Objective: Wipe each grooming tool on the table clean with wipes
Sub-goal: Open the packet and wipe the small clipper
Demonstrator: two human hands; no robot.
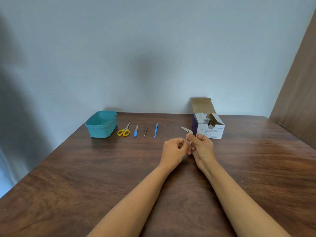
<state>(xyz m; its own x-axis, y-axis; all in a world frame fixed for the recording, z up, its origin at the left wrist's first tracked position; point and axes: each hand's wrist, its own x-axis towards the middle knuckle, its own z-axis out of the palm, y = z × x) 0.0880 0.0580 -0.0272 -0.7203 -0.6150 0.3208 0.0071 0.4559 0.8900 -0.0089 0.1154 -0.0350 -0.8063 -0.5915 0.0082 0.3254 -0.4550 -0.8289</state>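
Well inside table (239, 168) edges, right hand (202, 147) grips nail clipper (186, 130) (lever raised); left hand (173, 149), fingers curled, meets it, grasp unclear.

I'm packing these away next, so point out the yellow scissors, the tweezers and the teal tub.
yellow scissors (125, 130): head view, where the handles meet the blades.
tweezers (145, 131): head view, midway along the arms.
teal tub (101, 131): head view, on its front wall.

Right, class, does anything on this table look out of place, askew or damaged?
Nothing stands out. The scissors, file, tweezers and blue tool lie in a tidy row beside the teal tub; the swab box simply stands open.
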